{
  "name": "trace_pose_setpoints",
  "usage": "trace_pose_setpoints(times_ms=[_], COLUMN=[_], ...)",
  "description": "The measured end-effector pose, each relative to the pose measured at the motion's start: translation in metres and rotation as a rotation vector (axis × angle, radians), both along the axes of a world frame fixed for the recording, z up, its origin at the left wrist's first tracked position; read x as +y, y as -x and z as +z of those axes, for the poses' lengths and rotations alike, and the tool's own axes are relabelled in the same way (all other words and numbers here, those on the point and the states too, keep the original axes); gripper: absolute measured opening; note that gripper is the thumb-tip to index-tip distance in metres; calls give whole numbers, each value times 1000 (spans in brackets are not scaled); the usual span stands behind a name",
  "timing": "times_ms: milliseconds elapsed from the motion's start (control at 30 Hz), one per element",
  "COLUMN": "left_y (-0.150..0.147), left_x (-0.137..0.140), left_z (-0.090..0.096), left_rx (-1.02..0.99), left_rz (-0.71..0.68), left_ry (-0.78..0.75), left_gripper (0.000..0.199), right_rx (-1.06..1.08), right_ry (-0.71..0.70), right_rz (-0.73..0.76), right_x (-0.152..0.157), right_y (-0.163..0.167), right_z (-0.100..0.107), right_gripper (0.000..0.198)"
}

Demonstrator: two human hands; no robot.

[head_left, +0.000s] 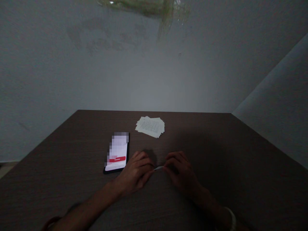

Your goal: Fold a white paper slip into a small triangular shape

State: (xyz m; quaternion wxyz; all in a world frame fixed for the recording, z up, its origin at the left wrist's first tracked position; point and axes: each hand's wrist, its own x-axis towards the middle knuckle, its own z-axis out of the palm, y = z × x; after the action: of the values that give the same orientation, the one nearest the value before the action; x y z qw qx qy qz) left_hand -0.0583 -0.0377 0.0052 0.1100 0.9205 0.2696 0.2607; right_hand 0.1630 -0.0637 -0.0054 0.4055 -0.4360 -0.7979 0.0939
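slip: a small pale paper slip [158, 168] spans the gap between your two hands, low over the dark table [216, 147], just in front of you.
left hand: your left hand [136, 171] has its fingers curled in, pinching the slip's left end.
right hand: your right hand [181, 173] is curled the same way, fingertips closed on the right end.
handling: it looks thin, very light and limp, so it likely creases or tears if you pull hard; hold it by the ends, lightly.
nearby: a phone [117, 152] lies just beside your left hand, screen lit; a loose stack of printed papers [150, 126] sits farther back, well apart.
room: bare tabletop opens to your right and toward you; the far edge meets the wall.
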Motion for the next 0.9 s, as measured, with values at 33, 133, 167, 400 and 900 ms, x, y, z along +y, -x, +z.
trace_pose_setpoints(times_ms=[33,133,167,400,900], left_y=[0,-1,-1,-2,-4], left_x=[-1,-4,-4,-4,-5], left_z=[1,2,1,-5,0], left_rx=[13,49,62,81,177], left_rz=[-4,-8,-5,21,-26], left_ry=[-7,-61,-86,-162,-25], left_gripper=[18,21,22,21,17], right_rx=[-39,-173,-210,-363,-600], right_ry=[-28,-115,-140,-211,-152], right_rz=[19,64,68,76,194], right_x=[0,-1,-1,3,3], right_y=[-1,-4,-4,-10,-17], right_z=[0,-2,-3,-8,-4], right_gripper=[6,10,11,19,35])
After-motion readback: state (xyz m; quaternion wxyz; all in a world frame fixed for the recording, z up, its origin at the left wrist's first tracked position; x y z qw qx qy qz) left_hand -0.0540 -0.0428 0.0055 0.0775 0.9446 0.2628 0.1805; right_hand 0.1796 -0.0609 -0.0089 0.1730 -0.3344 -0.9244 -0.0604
